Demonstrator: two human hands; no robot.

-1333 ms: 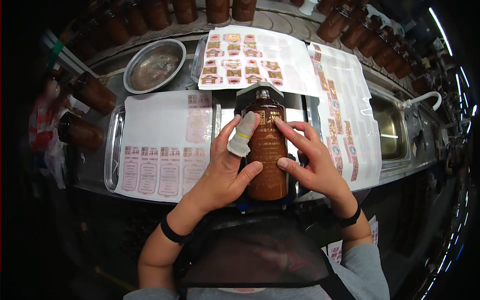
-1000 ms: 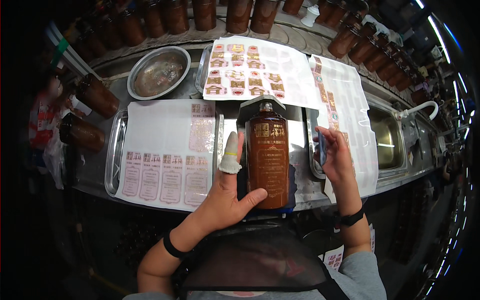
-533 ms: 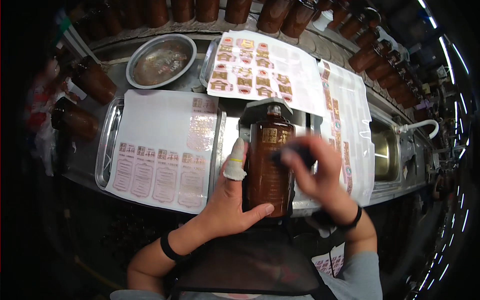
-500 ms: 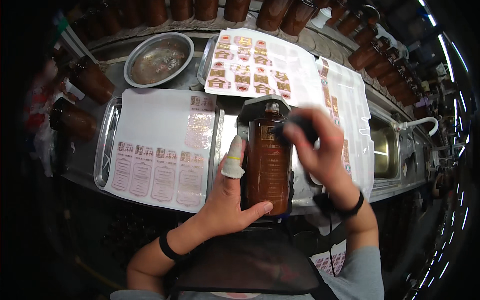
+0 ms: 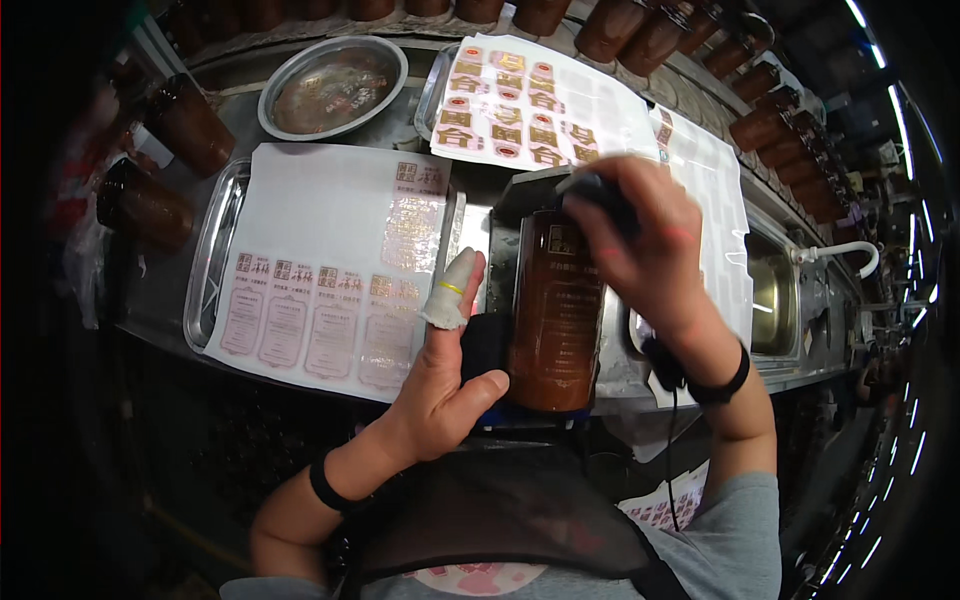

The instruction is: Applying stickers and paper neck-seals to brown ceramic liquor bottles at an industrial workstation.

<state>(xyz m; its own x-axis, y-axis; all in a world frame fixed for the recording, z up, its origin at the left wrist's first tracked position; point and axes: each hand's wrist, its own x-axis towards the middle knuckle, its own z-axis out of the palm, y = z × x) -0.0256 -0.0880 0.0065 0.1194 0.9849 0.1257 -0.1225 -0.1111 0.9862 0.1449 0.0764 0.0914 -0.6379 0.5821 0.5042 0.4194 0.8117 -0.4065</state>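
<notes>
A brown bottle [image 5: 555, 340] with a gold-and-pale printed label lies in a dark holder [image 5: 487, 345] before me, its neck pointing away. My right hand [image 5: 650, 235] is closed round a small dark pad [image 5: 605, 200], held over the bottle's shoulder and hiding its neck. What the pad is made of I cannot make out. My left hand [image 5: 440, 390] is at the bottle's left side, fingers stretched out and holding nothing. White wrapping with a yellow band covers one of its fingers. The left thumb points at the bottle's lower part, just short of it.
On the left, a label sheet [image 5: 320, 215] lies over a metal tray [image 5: 205, 300]. A metal bowl [image 5: 270, 105] of liquid stands behind it. More label sheets [image 5: 600, 105] lie at the back and right. A sink [image 5: 775, 300] with a white tap [image 5: 845, 250] is at right. Several brown bottles [image 5: 190, 125] stand around.
My left hand has come off the bottle and shifted left. My right hand with the dark pad has moved up toward the bottle's neck. The view has shifted slightly.
</notes>
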